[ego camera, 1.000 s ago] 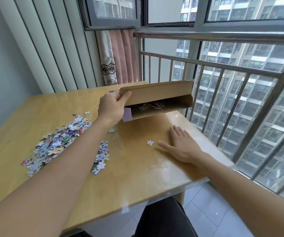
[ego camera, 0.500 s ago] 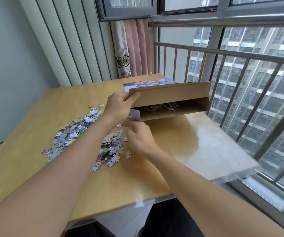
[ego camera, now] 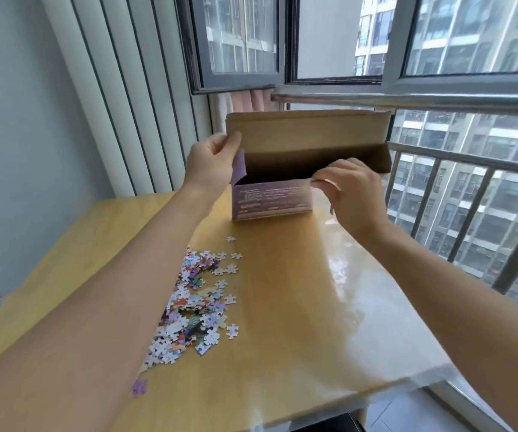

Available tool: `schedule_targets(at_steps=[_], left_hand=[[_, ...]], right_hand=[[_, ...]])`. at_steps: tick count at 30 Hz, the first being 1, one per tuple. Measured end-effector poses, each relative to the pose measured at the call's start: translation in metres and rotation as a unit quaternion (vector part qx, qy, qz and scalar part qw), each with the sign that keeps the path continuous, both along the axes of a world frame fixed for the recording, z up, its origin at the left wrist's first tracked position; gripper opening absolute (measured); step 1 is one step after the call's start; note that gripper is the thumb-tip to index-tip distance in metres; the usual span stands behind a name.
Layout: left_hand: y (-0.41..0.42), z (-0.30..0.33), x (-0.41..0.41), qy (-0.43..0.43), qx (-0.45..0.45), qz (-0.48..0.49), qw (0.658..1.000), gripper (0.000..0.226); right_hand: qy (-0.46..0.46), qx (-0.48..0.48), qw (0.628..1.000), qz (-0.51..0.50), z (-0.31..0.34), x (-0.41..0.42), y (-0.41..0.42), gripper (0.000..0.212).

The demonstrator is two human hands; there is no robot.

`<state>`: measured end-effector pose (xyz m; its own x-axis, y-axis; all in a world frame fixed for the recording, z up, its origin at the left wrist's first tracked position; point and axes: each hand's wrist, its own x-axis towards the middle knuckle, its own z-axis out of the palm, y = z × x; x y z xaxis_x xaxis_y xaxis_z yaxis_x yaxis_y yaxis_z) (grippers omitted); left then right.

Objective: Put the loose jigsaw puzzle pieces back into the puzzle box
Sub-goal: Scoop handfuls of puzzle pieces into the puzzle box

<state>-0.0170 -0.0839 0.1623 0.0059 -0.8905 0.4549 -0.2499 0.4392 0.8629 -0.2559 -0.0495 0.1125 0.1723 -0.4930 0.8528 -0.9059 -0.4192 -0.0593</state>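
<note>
Since half a second ago the right hand (ego camera: 349, 194) has left the pieces (ego camera: 195, 304) and risen to the box (ego camera: 285, 169), which now stands upright on its purple end with its opening toward the person, where before it lay tipped and showed pieces inside. That hand sits at the box's right front, thumb and fingers curled as if pinching something small at the rim of the purple front wall; whether it is a piece or the wall's own edge I cannot tell. The left hand (ego camera: 212, 165) holds the box's left side, thumb pressed on the inner face of the raised brown flap, fingers behind it and hidden. Nothing shows in the dark inside of the box.

Nearly all loose pieces lie in a long heap on the table (ego camera: 298, 307), nearer the person than the box and to its left, partly under the left forearm. A few single pieces lie scattered between heap and box, apart from both. Beyond the box stand a railing (ego camera: 407, 99) and window (ego camera: 329, 39).
</note>
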Motion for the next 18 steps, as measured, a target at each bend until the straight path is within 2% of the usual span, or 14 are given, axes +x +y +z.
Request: schedule_targets(at_steps=[4,9,14,18], left_hand=[[0.003,-0.002,0.004,-0.011,0.006,0.006,1.000,0.049],[0.008,-0.031,0.007,0.006,0.040,-0.004,0.999,0.050],[0.028,-0.085,0.008,-0.026,0.094,0.010,0.995,0.051],[0.052,-0.125,0.003,-0.034,0.120,0.009,0.992,0.049]], right_hand=[[0.056,0.007,0.998,0.019,0.009,-0.006,0.003,0.011],[0.078,0.023,0.997,0.005,-0.023,-0.010,0.015,0.009],[0.086,0.106,0.990,-0.015,-0.072,-0.001,0.035,0.014],[0.073,0.249,0.965,-0.044,-0.093,0.002,0.051,0.013]])
